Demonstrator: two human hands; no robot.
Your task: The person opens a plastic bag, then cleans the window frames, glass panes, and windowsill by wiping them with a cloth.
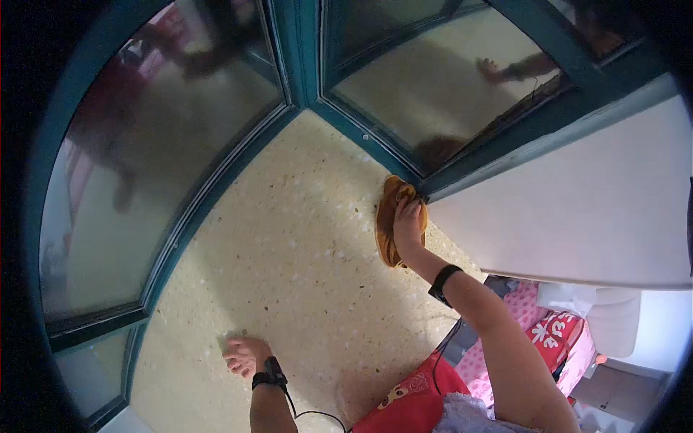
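My right hand (408, 229) rests on a brown cloth-like item (388, 224) on the speckled windowsill, beside the lower corner of the green window frame. Its fingers are bent over the item and partly hidden in its folds. Toward the lower left, my left hand (247, 356) hangs over the pale surface with its fingers apart and nothing in them. Black bands with a cable circle my wrists.
Green-framed glass panes (166, 137) with reflections rise on the left and top. A white wall (577, 209) stands at the right. Below it lie pink dotted bedding (476, 368) and a red cushion (552, 339).
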